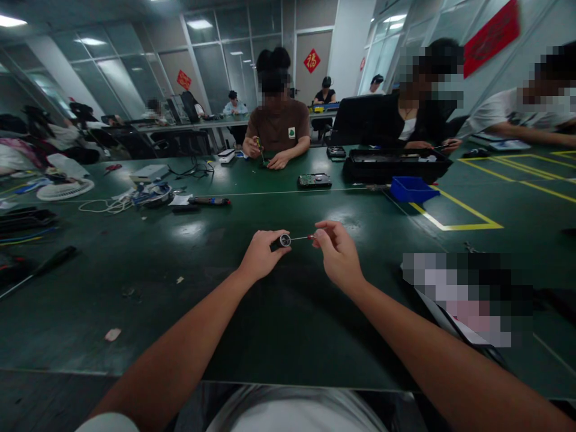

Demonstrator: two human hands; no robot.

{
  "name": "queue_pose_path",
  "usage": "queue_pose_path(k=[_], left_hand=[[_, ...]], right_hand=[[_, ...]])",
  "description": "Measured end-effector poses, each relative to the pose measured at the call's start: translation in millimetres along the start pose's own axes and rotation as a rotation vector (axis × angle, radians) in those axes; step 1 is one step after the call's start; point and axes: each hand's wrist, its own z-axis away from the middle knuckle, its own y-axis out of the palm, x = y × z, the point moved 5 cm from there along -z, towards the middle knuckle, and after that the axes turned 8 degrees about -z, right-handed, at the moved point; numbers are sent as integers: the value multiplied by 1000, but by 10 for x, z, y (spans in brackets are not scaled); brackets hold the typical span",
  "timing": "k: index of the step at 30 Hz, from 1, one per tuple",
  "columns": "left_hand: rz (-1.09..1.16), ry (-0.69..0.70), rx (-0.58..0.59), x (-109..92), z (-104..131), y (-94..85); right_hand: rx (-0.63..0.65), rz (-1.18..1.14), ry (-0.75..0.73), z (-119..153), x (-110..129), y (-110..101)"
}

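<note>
My left hand (261,255) is closed around what looks like a small black flashlight (284,240), its round silver-rimmed end turned toward the right and toward me. Between the thumb and fingers of my right hand (339,255) is a thin screwdriver (301,239) with a slim metal shaft and a red part by the fingertips. The shaft points left, and its tip is at the rim of the flashlight's round end; whether it touches cannot be made out. Both hands are held above the green table (297,324), and most of the flashlight's body is hidden by my left fingers.
A hard drive (314,180), a blue bin (413,189) and a black tray (398,165) lie beyond my hands. On the left are tangled cables (150,195), a white fan (65,188) and a long screwdriver (49,267). A person (279,123) works opposite.
</note>
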Motion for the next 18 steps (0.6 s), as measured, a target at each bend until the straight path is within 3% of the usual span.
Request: queue_pose_path(k=[6, 11, 18], left_hand=[[49, 49, 4, 1, 3, 8], [56, 57, -22, 4, -1, -14], [22, 30, 12, -22, 5, -25]], right_hand=[[-156, -348, 206, -94, -241, -44], [-50, -590, 422, -99, -319, 22], [-144, -252, 159, -104, -192, -62]])
